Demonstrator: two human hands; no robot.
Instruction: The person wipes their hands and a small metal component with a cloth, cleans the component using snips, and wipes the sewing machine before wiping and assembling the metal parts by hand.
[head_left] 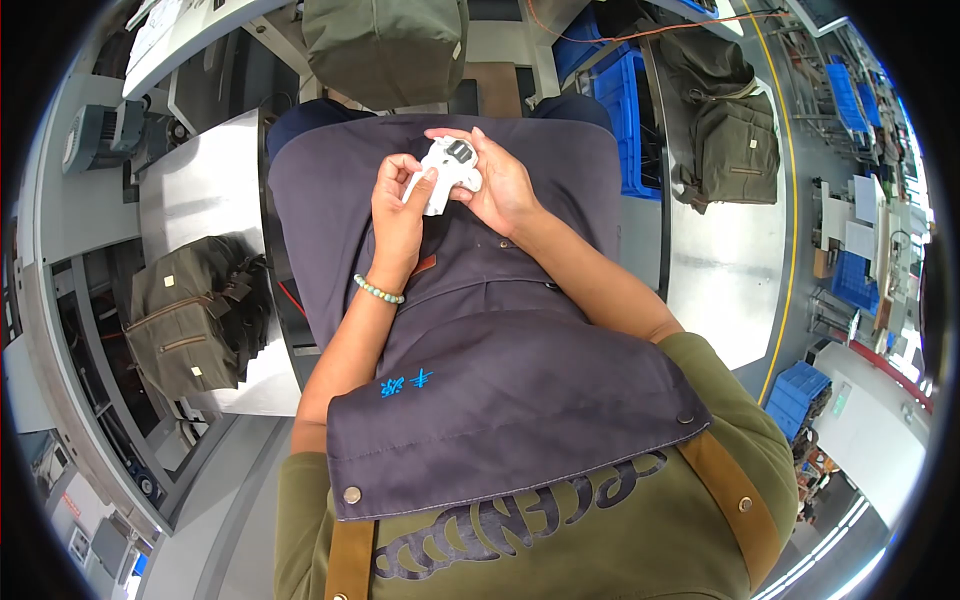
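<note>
Both hands hold a small white astronaut-shaped figure [437,178] with a dark visor, above the lap of a dark apron [560,240]. My left hand [398,205] pinches its lower left side, with the thumb pressed on the front. A beaded bracelet [379,291] is on the left wrist. On the other side, my right hand [507,188] cups the figure's right and upper edges, its fingers curled partly behind it. The figure's back and some of the fingertips are hidden.
An olive bag [385,50] stands ahead of my knees. Another olive bag [195,320] lies on the left bench, and more bags [735,150] lie on the right bench [725,290]. A blue crate [630,125] sits beside my right knee.
</note>
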